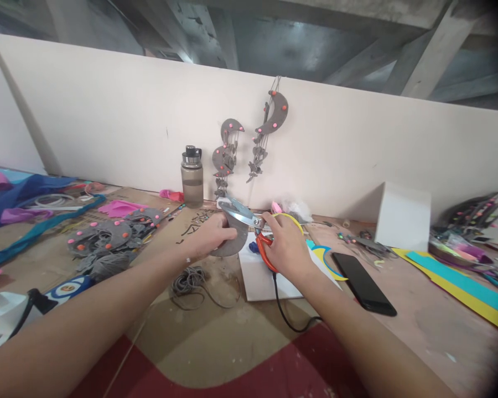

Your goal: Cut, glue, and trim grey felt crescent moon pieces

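Note:
My left hand [211, 235] is closed around a grey felt piece [235, 239] and holds it up over the table. My right hand [286, 243] grips orange-handled scissors [249, 218], fingers through the handles. The open blades point left and straddle the top edge of the grey piece. Just below both hands lies a white block [259, 279]. A yellow ring [294, 220] shows behind my right hand.
A black phone [363, 283] lies right of the white block. A grey cord coil [188, 281] lies below my left hand, and a black cable [288, 318] runs toward me. A water bottle [191, 177] stands at the wall. Grey moon decorations [269, 119] hang above. Felt moons [108, 235] lie left, coloured foam strips [460, 284] right.

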`<action>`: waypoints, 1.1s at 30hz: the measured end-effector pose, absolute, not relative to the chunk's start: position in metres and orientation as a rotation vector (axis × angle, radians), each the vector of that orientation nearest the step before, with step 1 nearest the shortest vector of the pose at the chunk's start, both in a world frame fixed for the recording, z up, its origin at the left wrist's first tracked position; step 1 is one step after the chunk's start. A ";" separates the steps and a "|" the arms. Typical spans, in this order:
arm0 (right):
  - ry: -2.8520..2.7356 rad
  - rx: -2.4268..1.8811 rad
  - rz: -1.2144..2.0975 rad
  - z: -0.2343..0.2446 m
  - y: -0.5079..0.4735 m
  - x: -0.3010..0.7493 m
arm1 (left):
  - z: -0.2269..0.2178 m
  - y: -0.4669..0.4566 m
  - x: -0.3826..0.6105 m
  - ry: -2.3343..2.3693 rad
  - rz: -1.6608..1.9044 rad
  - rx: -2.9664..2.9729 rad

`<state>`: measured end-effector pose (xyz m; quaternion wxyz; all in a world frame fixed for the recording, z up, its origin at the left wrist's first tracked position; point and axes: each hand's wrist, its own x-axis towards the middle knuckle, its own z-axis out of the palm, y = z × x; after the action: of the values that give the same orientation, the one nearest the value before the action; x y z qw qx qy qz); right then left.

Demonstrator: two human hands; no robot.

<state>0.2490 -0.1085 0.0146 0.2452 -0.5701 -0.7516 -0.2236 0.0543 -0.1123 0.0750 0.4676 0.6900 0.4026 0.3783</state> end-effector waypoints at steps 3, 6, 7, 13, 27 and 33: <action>-2.075 -1.588 -0.641 0.015 -0.111 0.249 | 0.078 -0.114 0.055 0.999 0.914 1.715; -2.087 -1.619 -0.631 0.015 -0.112 0.250 | 0.075 -0.110 0.053 0.989 0.893 1.751; -2.087 -1.627 -0.624 0.014 -0.113 0.250 | 0.074 -0.108 0.052 0.988 0.889 1.762; -2.078 -1.656 -0.613 0.015 -0.114 0.251 | 0.067 -0.096 0.047 0.986 0.839 1.801; -1.955 -1.600 -0.292 0.011 -0.107 0.256 | 0.036 -0.060 0.025 1.006 0.879 1.897; -1.825 -1.413 -0.019 0.017 -0.110 0.250 | 0.026 -0.046 0.024 0.891 0.812 1.839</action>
<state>0.2504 -0.1105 0.0168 0.4048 -0.5597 -0.7231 -0.0077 0.0239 -0.0457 0.0259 0.4541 0.7451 0.3612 0.3289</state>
